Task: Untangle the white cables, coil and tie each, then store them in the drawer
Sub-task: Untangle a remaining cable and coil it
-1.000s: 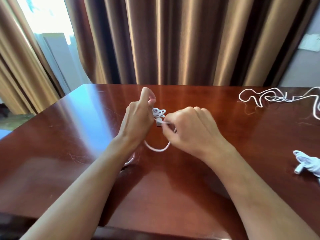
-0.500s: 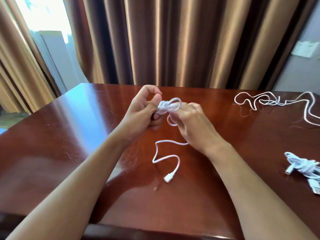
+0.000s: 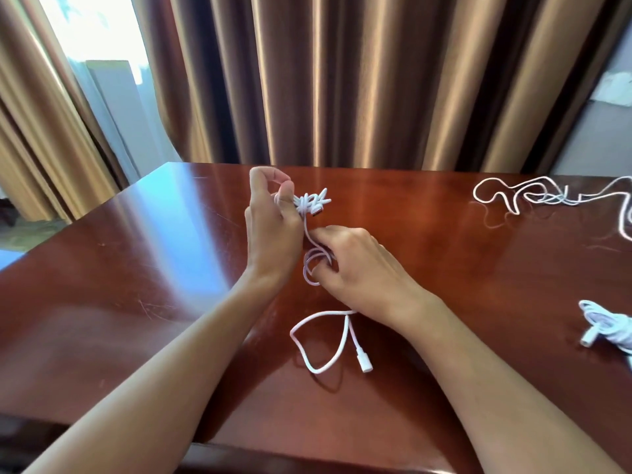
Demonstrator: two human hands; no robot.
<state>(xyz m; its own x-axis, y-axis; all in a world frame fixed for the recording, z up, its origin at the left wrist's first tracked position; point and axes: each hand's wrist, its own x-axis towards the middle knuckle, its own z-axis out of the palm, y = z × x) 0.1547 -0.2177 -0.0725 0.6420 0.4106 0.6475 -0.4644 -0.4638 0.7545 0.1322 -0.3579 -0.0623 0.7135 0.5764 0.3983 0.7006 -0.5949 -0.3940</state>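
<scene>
A small coiled bundle of white cable point(image 3: 309, 205) is pinched at its left side by my left hand point(image 3: 270, 227), raised above the red-brown table point(image 3: 136, 285). From the bundle the cable runs down into my right hand point(image 3: 359, 268), whose curled fingers hold a loop of it. The loose tail point(image 3: 321, 340) trails onto the table below my right wrist and ends in a white connector point(image 3: 363, 360). A second white cable point(image 3: 547, 196) lies loose and tangled at the table's far right. A third, coiled and tied point(image 3: 608, 325), lies at the right edge.
Brown curtains point(image 3: 342, 80) hang behind the table's far edge, with a bright window gap at the upper left. A grey wall with a white socket plate point(image 3: 614, 88) is at the upper right. The table's near edge runs along the bottom of the view.
My right hand has dropped from beside the bundle to lower down the cable. The left hand has lifted the bundle slightly, and the loose tail now lies in a wider loop on the table.
</scene>
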